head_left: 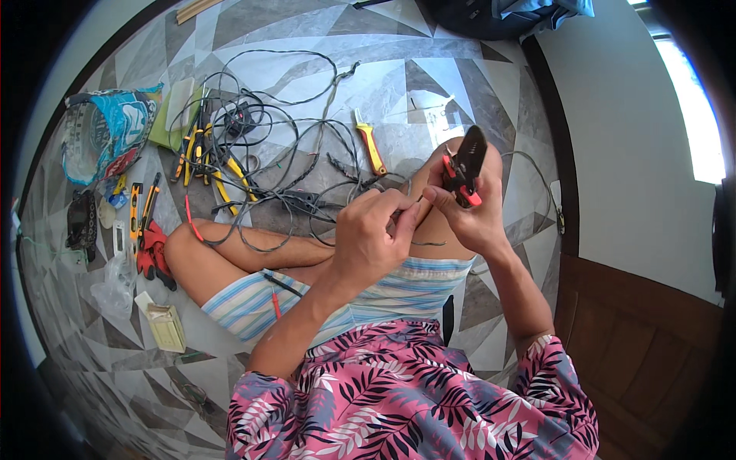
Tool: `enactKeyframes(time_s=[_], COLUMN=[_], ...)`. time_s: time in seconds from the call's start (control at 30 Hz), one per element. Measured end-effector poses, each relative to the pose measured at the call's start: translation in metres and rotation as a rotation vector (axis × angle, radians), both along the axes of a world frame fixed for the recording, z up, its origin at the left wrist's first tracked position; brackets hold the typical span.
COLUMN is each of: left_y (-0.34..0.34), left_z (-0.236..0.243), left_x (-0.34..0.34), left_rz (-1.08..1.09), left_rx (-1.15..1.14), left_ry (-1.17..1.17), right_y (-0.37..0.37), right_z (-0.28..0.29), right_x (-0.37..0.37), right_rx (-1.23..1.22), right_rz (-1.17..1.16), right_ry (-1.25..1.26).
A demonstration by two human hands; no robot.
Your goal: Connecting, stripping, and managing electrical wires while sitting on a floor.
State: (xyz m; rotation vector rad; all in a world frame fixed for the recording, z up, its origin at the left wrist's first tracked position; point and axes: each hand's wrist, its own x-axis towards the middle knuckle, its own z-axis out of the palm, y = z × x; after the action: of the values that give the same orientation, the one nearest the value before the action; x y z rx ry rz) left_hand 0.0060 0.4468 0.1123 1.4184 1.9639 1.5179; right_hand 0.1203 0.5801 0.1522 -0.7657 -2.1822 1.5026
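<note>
My left hand, over my lap, pinches a thin dark cable near its end. My right hand is closed on a black wire stripper with red grips, tilted upward above my right knee. My right thumb lies close to the cable end beside my left fingertips; whether it touches is unclear. A yellow-handled knife lies on the floor past my hands, and a red-handled tool rests on my striped shorts.
Tangled cables cover the tiled floor, with yellow-black pliers, a blue bag, red-black gloves, a small cream box and a plastic bag around them. A wall and wooden panel border my right side.
</note>
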Motion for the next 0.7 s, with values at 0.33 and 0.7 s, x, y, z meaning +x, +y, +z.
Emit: enactKeyframes(time_s=[0.33, 0.7], left_y=[-0.004, -0.017], left_z=[0.003, 0.027], left_x=[-0.021, -0.024], left_rz=[-0.228, -0.190], left_rx=[-0.031, -0.172], left_ry=[-1.072, -0.567], right_y=[0.009, 0.015], right_z=[-0.001, 0.011], right_x=[-0.004, 0.000], right_rx=[0.119, -0.336], right_rz=[0.170, 0.112], right_ry=[0.190, 0.007])
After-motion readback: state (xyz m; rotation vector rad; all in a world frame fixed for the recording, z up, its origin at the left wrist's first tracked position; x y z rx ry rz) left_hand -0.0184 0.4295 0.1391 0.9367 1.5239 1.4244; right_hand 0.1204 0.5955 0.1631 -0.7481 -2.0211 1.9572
